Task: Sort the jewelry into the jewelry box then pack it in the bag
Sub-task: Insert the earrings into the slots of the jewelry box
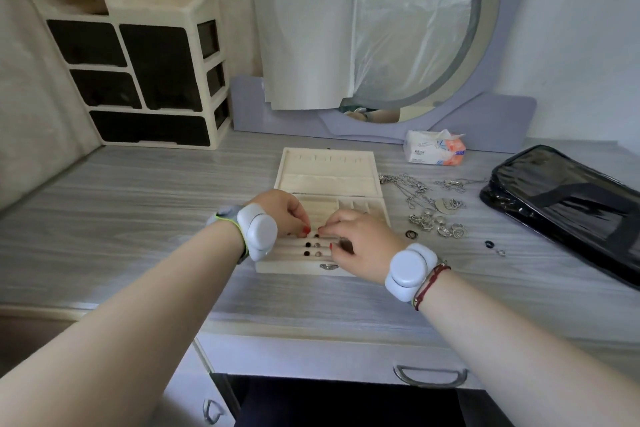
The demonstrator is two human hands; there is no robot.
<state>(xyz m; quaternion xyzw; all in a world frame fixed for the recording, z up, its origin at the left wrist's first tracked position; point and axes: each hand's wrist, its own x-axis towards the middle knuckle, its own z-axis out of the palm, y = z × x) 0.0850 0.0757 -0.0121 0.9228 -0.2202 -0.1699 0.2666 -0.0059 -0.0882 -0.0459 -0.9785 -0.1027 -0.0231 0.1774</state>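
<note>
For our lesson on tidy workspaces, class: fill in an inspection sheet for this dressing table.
Surface: grey wood-grain table.
Job's things: open jewelry box at centre, rings in its slots; loose silver jewelry right of it; black bag far right.
Clutter: tissue pack at the back.
Hands: left hand and right hand meet fingertips over the ring rows; grip hidden.
Cables: nothing seen.
Surroundings: drawer organizer back left; covered round mirror behind.

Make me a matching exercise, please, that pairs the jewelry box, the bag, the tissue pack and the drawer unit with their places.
Things: 1 jewelry box; 2 bag; 3 tissue pack; 4 drawer unit.
Places: A back left corner; B far right; C centre, lid open; D behind the loose chains.
Pairs: 1-C; 2-B; 3-D; 4-A.
</note>
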